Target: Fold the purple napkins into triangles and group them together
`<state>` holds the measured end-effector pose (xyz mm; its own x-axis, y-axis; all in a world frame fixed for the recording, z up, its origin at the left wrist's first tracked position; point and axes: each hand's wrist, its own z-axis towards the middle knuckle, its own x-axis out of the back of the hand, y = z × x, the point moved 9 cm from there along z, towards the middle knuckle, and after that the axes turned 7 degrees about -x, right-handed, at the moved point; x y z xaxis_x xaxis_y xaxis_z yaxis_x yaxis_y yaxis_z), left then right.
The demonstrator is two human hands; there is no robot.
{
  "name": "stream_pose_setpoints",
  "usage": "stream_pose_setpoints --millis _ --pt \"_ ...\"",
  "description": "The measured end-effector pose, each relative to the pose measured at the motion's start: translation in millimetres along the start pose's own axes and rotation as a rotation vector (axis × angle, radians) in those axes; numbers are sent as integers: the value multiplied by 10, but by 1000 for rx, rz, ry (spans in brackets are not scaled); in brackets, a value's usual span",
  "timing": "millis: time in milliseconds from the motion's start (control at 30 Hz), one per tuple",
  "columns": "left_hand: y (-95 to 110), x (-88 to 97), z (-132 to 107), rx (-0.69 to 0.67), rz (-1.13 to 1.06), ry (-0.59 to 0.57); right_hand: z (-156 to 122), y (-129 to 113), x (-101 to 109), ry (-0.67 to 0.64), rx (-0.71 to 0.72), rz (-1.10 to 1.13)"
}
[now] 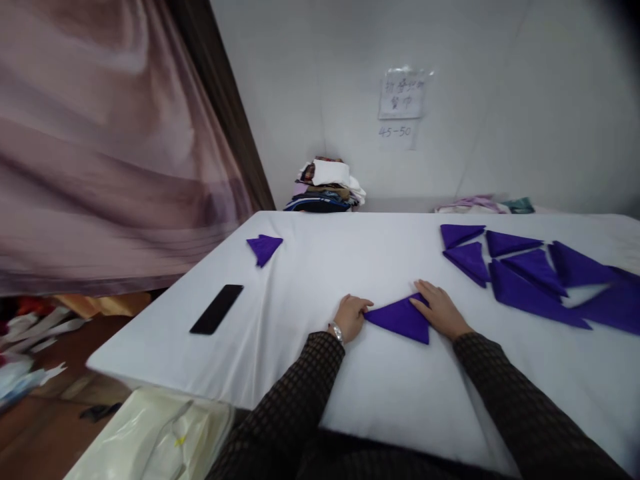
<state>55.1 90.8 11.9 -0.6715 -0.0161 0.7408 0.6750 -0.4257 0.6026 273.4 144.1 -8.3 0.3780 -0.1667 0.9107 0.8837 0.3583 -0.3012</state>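
A purple cloth napkin [403, 319], folded into a triangle, lies on the white-covered table in front of me. My left hand [351, 317] pinches its narrow left tip between thumb and curled fingers. On its wide right side rests my right hand [443, 312], fingers stretched out and fairly flat, with the thumb over the cloth. To the right, several more folded purple napkins [533, 270] are laid out close together, partly overlapping. A smaller folded purple cloth [265, 249] sits by itself at the far left.
A black flat phone-like slab [217, 309] lies on the table's left side [150, 353]. Behind the table stands a pile of folded cloths [325, 187]. A pink curtain [110, 147] hangs at left, and a plastic-wrapped bundle [150, 437] is below the near left corner.
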Motion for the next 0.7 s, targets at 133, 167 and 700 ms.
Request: stream_pose_setpoints --millis 133,167,700 --pt "46 22 19 -53 23 -26 25 -33 19 -84 -45 12" --pt "60 25 19 -65 29 -38 30 -36 27 -94 -55 20" --pt "180 113 72 -81 133 24 61 -24 70 -145 -163 69"
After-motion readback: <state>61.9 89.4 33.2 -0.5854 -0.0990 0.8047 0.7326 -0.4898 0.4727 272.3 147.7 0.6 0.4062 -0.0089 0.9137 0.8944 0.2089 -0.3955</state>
